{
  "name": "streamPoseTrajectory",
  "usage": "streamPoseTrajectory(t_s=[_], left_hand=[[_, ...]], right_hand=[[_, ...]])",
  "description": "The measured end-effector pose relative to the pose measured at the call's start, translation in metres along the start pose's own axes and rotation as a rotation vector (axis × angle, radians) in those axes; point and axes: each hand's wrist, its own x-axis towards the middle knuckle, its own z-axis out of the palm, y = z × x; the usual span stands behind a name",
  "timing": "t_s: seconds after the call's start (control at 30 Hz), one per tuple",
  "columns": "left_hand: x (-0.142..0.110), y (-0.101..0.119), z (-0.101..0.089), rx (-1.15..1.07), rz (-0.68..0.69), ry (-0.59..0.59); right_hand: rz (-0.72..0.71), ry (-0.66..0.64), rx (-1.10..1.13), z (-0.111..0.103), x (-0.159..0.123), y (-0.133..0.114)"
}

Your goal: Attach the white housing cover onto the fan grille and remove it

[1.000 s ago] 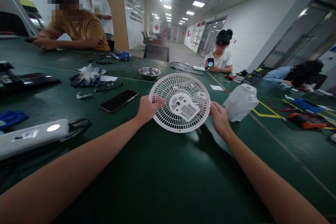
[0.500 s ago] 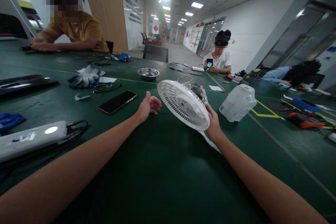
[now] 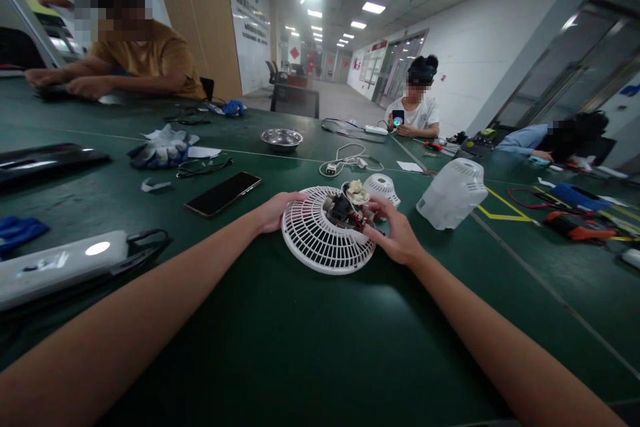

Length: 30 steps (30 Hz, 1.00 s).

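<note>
A round white fan grille lies tilted low over the green table, its back turned up. The fan motor, with wires and a cream-coloured lump on top, sits on the grille's hub. My left hand grips the left rim, fingers partly hidden beneath it. At the right edge, beside the motor, my right hand is closed on the grille, with the thumb in front and the fingers behind. Just beyond that hand is a white vented cover. A white power cord with a plug lies behind the grille.
A translucent white plastic housing stands to the right. On the left are a phone, work gloves and a white device. A metal bowl sits farther back. Other people sit around the table.
The grille was turned over and lowered, so the motor now faces up. My left hand let go, then took the left rim again. The white cover and cord have come into view behind.
</note>
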Motion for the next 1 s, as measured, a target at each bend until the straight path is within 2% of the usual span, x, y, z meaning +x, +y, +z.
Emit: streamPoseTrajectory(t_s=[0.07, 0.17, 0.27, 0.4, 0.53, 0.57, 0.63, 0.73, 0.8, 0.83, 0.93, 1.0], left_hand=[[0.003, -0.001, -0.002, 0.020, -0.007, 0.033], [0.008, -0.002, -0.003, 0.032, -0.003, 0.051], [0.010, -0.003, -0.001, 0.029, -0.003, 0.050], [0.009, -0.003, 0.004, 0.026, 0.019, 0.085], [0.008, -0.003, 0.006, 0.038, 0.037, 0.092], [0.008, -0.003, 0.006, 0.039, 0.042, 0.088], [0.008, -0.004, 0.006, 0.046, 0.051, 0.085], [0.009, -0.005, 0.006, 0.058, 0.060, 0.087], [0.011, -0.006, 0.006, 0.065, 0.068, 0.099], [0.012, -0.007, 0.005, 0.069, 0.072, 0.105], [0.016, -0.010, 0.002, 0.113, 0.111, 0.116], [0.019, -0.011, -0.001, 0.218, 0.187, 0.134]], right_hand=[[-0.002, 0.128, -0.053, -0.008, 0.003, 0.009], [0.068, 0.299, -0.258, -0.016, 0.006, 0.030], [0.175, 0.267, -0.368, -0.019, 0.008, 0.051], [0.407, 0.185, -0.267, -0.016, 0.010, 0.067], [0.595, 0.304, -0.206, -0.016, 0.015, 0.063], [0.633, 0.352, -0.133, -0.016, 0.017, 0.060], [0.717, 0.424, 0.170, -0.018, 0.019, 0.052], [0.785, 0.353, 0.785, -0.019, 0.020, 0.034], [0.747, 0.271, 1.016, -0.016, 0.020, 0.019], [0.691, 0.268, 1.050, -0.013, 0.019, 0.011], [0.439, 0.333, 0.935, -0.002, 0.017, -0.007], [0.304, 0.298, 0.780, 0.004, 0.014, -0.012]])
